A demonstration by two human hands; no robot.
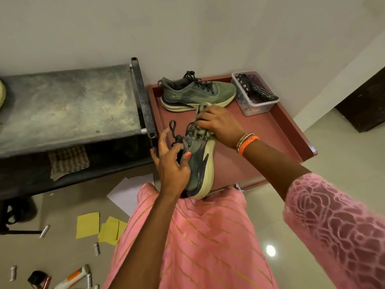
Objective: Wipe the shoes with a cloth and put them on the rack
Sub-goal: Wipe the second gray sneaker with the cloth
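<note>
My left hand (173, 163) grips a green-grey sneaker (201, 170) by its collar, holding it tilted on its side above the near edge of the reddish table (268, 138). My right hand (218, 122) presses a striped grey cloth (199, 132) against the toe and laces of that shoe. The second matching sneaker (198, 92) rests upright on its sole at the back of the table, toe pointing right. A dusty black shoe rack (66, 105) stands to the left, its top shelf bare.
A clear plastic box (253, 93) with a remote and small items sits at the table's back right. A checked rag (67, 161) lies on the rack's lower shelf. Yellow papers (87, 225), batteries and a tube litter the floor at lower left.
</note>
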